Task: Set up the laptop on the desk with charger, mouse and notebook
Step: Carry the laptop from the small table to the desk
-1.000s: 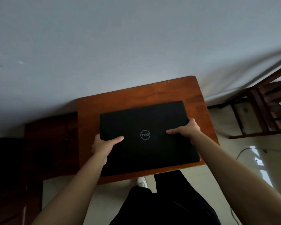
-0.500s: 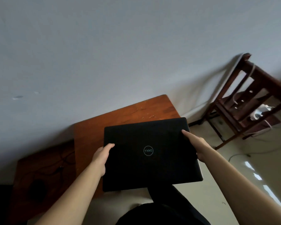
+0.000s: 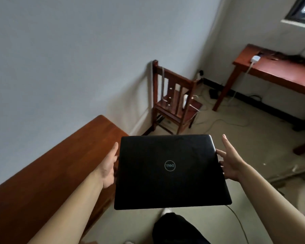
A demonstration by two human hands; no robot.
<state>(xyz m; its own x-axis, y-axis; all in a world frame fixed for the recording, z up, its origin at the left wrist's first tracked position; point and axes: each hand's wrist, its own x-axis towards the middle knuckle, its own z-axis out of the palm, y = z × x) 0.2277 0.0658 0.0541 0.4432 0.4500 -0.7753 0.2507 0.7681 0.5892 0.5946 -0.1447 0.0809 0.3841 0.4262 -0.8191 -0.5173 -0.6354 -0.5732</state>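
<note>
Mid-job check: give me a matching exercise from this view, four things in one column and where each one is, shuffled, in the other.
Things:
1 laptop
2 chair
3 white adapter
4 brown table

Places:
A on the red desk, far right
B along the wall, at left
C between left hand and right hand, lid closed
D in the corner, beyond the laptop

Pairs: 1-C, 2-D, 3-A, 4-B

The closed black laptop (image 3: 169, 171) is held level above the floor (image 3: 253, 138).
</note>
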